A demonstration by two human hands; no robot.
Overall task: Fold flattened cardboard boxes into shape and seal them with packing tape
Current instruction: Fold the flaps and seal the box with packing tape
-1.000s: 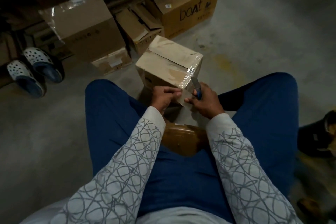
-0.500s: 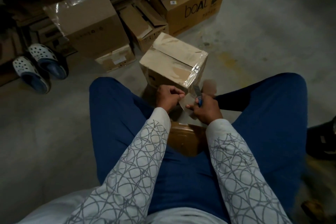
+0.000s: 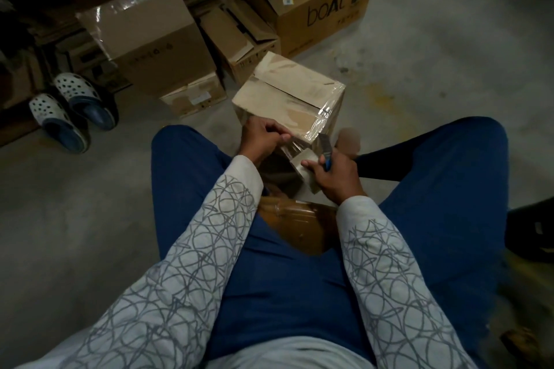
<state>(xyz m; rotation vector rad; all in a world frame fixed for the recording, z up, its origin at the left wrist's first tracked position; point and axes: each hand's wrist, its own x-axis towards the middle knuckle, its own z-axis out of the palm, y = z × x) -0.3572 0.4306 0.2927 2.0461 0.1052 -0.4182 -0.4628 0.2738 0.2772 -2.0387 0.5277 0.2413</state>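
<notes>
Box [image 3: 287, 93]: on floor [image 3: 90, 219] betw. knees, 12 o'clock from lap. Flaps closed, clear film over near corner.
L hand [image 3: 260, 138]: at box 7 o'clock edge, fingers curled, pinching tape [image 3: 299, 147] strip.
R hand [image 3: 335, 174]: at box 5 o'clock, grasping blue-handled cutter [image 3: 325, 144], thumb on tape.
Handling (est.): box light, prob. empty; walls stiff but dent if squeezed, so hold at edges/corners. Tape thin, sticky; keep taut or it wrinkles.
</notes>
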